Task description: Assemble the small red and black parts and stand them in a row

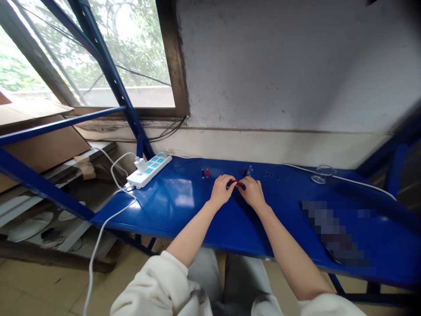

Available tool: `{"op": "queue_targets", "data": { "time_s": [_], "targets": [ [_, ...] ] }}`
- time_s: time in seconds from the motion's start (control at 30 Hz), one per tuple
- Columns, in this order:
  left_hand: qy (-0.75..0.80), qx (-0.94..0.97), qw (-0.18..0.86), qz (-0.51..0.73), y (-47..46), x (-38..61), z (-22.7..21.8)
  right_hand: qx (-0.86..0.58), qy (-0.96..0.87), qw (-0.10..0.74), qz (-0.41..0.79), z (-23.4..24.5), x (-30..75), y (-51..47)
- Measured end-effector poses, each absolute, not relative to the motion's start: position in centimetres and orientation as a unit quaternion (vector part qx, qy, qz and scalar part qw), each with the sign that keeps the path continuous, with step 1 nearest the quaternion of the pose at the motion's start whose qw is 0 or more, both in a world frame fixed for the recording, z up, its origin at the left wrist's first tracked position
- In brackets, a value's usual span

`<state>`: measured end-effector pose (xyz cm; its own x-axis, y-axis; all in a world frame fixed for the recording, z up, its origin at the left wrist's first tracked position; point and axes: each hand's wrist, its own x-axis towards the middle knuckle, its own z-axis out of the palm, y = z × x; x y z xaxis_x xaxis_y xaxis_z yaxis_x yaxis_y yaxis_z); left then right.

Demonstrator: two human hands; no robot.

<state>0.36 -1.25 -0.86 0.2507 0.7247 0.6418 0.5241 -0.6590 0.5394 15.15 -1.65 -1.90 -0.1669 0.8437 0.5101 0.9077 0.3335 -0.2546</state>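
I see the left hand (221, 189) and right hand (251, 191) pinch a small red piece (237, 182); loosened grip could drop it.

No words, numbers, brand names or signs can be read. On the white power strip (149, 171), any marking is too small to be made out. On the dark flat object (332, 232) at the right of the blue tabletop (184, 219), any print is hidden by pixelated blocks. On the small red part (237, 182) being handled and on the cardboard box (42, 147), no lettering can be discerned.
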Motion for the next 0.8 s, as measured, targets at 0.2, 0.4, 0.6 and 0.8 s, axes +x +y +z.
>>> {"op": "queue_targets", "data": {
  "time_s": [0.2,0.4,0.6,0.8],
  "targets": [
    [0.418,0.837,0.068,0.346,-0.1,0.1,1.0,-0.578,-0.763,0.286,-0.048,-2.0,15.2,-1.7],
    [0.376,0.897,0.03,0.231,2.9,-1.3,6.3,-0.553,-0.754,0.355,0.011,-1.9,14.9,-1.7],
    [0.444,0.882,-0.011,0.16,5.9,-3.4,9.1,-0.545,-0.752,0.368,0.046,-2.3,15.0,-1.5],
    [0.486,0.868,-0.007,0.103,6.8,-5.3,6.1,-0.542,-0.757,0.361,0.052,-2.3,15.0,-1.5]
  ]
}}
